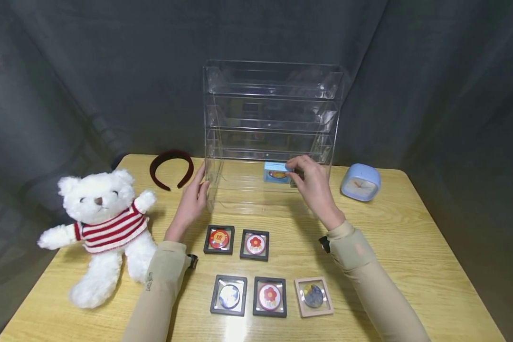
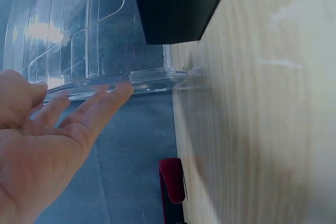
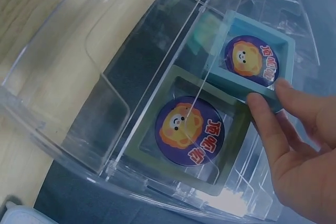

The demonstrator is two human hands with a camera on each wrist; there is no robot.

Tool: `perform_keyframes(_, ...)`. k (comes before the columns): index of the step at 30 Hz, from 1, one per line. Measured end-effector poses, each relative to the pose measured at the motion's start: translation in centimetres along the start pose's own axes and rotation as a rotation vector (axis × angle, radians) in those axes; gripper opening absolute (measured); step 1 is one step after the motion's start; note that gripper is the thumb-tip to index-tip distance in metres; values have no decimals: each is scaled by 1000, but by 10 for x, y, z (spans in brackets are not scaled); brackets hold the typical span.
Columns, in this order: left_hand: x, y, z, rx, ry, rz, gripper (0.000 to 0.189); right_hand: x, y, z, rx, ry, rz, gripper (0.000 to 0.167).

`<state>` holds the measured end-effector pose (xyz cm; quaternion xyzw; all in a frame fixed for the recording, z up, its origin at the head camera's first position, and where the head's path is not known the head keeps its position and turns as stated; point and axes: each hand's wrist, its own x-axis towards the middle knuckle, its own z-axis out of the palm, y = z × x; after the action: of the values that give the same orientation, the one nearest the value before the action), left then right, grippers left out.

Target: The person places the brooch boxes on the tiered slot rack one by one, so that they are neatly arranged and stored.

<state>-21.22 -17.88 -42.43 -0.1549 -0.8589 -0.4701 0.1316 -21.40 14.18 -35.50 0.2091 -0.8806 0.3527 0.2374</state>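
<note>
A clear acrylic display shelf (image 1: 269, 126) with several tiers stands at the back of the table. My right hand (image 1: 313, 187) pinches the edge of a light blue frame (image 3: 242, 84) between thumb and fingers, at the lowest tier. Inside that frame is a round purple badge with a lion face. Beside it on the tier stands a dark green frame (image 3: 233, 150) with a similar badge, mostly hidden by the hand in the head view. My left hand (image 1: 192, 199) rests against the shelf's left side, its fingers fairly straight along the panel.
Several framed badges (image 1: 270, 297) lie in two rows in front of the shelf. A white teddy bear (image 1: 111, 232) in a striped sweater sits at left, near a dark red headband (image 1: 171, 154). To the shelf's right is a blue clock (image 1: 361, 182). Dark curtains hang behind.
</note>
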Motion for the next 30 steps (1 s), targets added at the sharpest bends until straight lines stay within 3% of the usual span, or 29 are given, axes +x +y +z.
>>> perform_keyframes(12, -1, 1, -1, -2, 8, -2, 60, -3, 1, 3, -149, -47, -80, 11)
perform_keyframes(21, -2, 0, -1, -10, 6, -16, 61, -7, 4, 5, -164, -63, -103, 12)
perform_keyframes(30, 0, -1, -1, -6, 2, -7, 60, -6, 8, 7, -265, -76, -123, 13)
